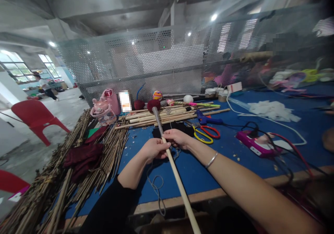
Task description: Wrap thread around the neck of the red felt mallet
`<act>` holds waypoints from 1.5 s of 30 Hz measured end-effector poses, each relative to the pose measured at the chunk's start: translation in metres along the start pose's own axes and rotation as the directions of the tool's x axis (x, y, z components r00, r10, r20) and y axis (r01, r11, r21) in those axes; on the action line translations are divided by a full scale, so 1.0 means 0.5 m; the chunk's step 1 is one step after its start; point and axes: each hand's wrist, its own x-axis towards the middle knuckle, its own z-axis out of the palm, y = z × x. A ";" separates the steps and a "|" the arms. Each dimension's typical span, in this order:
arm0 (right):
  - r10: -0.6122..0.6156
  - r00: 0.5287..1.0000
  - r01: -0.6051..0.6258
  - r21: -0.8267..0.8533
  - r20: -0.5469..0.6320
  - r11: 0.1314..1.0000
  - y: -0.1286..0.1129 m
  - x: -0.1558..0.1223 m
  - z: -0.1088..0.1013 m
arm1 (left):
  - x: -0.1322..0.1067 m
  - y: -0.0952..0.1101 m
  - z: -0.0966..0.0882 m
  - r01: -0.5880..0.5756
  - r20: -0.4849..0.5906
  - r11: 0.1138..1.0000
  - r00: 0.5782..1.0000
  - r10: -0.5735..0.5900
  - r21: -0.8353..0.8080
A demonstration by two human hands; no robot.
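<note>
A long pale wooden stick [180, 185] runs from the bottom of the view up to a dark red padded tip [153, 104]; its upper part is wrapped in grey. My left hand [153, 149] is closed round the stick where the grey wrap ends. Just above it, my right hand [177, 137], with a silver bracelet on the wrist, pinches the same stick. Grey cord [156, 187] hangs below my hands onto the blue table [198, 174].
Bundled twigs [78, 164] and dark red cloth [83, 155] lie at left. Finished sticks [169, 115], a pink bottle [103, 110], scissors [206, 133], a blue glue gun [208, 120], a pink device with cables [255, 144] and white stuffing [272, 109] sit beyond. Red chair [36, 117] at left.
</note>
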 end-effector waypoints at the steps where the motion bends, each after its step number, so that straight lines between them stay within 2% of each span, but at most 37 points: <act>1: 0.012 1.000 -0.012 0.022 0.028 1.000 -0.002 -0.002 -0.002 | -0.001 0.002 0.002 -0.010 0.011 1.000 1.000 0.010 -0.020; 5: 0.044 0.985 -0.058 0.080 0.165 0.995 -0.013 -0.011 -0.005 | -0.013 0.015 0.007 0.022 0.119 0.989 0.993 -0.005 -0.147; 8: 0.008 0.991 -0.016 0.063 0.131 0.998 -0.013 -0.010 -0.002 | -0.019 0.019 0.007 0.061 0.126 0.989 0.991 -0.044 -0.138; 11: 0.004 1.000 -0.004 0.014 0.009 1.000 -0.005 -0.002 -0.004 | -0.015 0.011 0.008 0.039 -0.007 0.998 0.999 -0.039 0.041; 13: 0.005 0.998 -0.007 -0.030 -0.061 1.000 0.000 0.003 -0.007 | -0.010 0.002 0.009 -0.017 -0.120 0.979 0.992 0.042 0.204; 15: 0.011 0.996 -0.015 -0.048 -0.092 0.999 0.002 0.004 -0.012 | -0.007 -0.003 0.012 -0.056 -0.161 0.959 0.981 0.104 0.278; 17: 0.035 0.997 -0.035 0.001 -0.069 0.999 -0.001 0.001 -0.016 | -0.008 -0.002 0.015 -0.057 -0.120 0.977 0.989 0.083 0.206; 19: 0.062 0.998 -0.064 0.078 0.020 0.995 -0.006 -0.002 -0.019 | -0.014 0.005 0.018 -0.038 -0.034 0.998 0.999 0.040 0.055; 21: 0.054 0.991 -0.070 0.132 0.119 0.989 -0.009 -0.005 -0.022 | -0.020 0.013 0.017 -0.018 0.050 0.996 0.999 0.022 -0.084; 23: 0.025 0.988 -0.047 0.145 0.155 0.988 -0.009 -0.004 -0.022 | -0.023 0.018 0.014 0.015 0.115 0.988 0.993 0.003 -0.152; 26: 0.012 0.996 -0.023 0.110 0.093 0.994 -0.004 0.000 -0.018 | -0.019 0.015 0.006 0.037 0.097 0.997 0.995 -0.031 -0.069; 29: 0.021 1.000 -0.022 0.068 0.014 0.997 -0.001 0.003 -0.013 | -0.010 0.003 0.002 -0.024 -0.014 0.996 1.000 0.025 0.087; 31: 0.026 1.000 -0.026 0.070 -0.005 0.997 -0.003 0.002 -0.012 | -0.007 -0.001 0.002 -0.054 -0.029 0.994 0.998 0.057 0.093; 36: 0.042 0.993 -0.057 0.132 0.113 0.990 -0.012 -0.008 -0.012 | -0.014 0.006 0.002 0.008 0.133 0.993 0.991 0.008 -0.119; 38: 0.020 0.994 -0.033 0.115 0.109 0.993 -0.009 -0.007 -0.009 | -0.016 0.009 0.001 0.042 0.167 0.991 0.986 -0.021 -0.127; 42: -0.013 1.000 0.012 0.019 0.014 1.000 0.004 0.003 -0.003 | -0.012 0.006 0.001 0.022 0.006 0.999 1.000 -0.022 0.033; 45: 0.017 1.000 -0.017 0.033 0.016 0.999 0.005 0.004 -0.004 | -0.007 0.002 0.002 -0.029 -0.060 0.997 0.998 0.033 0.066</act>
